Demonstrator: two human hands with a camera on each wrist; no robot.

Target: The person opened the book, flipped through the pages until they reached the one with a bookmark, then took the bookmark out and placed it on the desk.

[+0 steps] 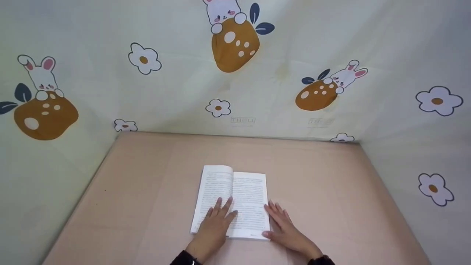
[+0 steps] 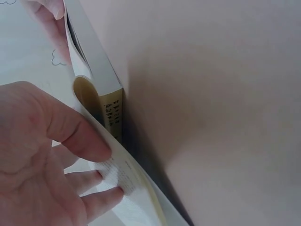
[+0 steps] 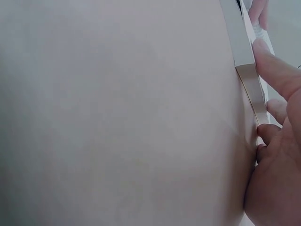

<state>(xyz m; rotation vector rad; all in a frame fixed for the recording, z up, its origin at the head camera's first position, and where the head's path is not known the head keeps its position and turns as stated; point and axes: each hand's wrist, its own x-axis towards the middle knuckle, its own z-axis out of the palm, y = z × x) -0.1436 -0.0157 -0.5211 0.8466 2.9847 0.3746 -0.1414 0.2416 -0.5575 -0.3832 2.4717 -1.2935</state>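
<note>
An open book [image 1: 250,206] with printed text lies on the table, its left-hand pages bowed up toward the spine. My left hand [image 1: 214,224] rests on the left page, fingers spread, with fingertips close to the gutter. In the left wrist view, the thumb and fingers of that hand [image 2: 42,155] press on the curved page, and the book's spine [image 2: 113,110] shows a strip of dark writing. My right hand [image 1: 289,230] lies along the book's right edge, its thumb on the lower corner of the page. From the right wrist view, the lower fingers of this hand [image 3: 282,146] reach down beside the page block.
The table [image 1: 331,198] has a plain pinkish-beige cover. Behind it and at both sides hangs a pale curtain [image 1: 176,92] printed with rabbits, strawberries and flowers. Dark sleeve cuffs show at both wrists.
</note>
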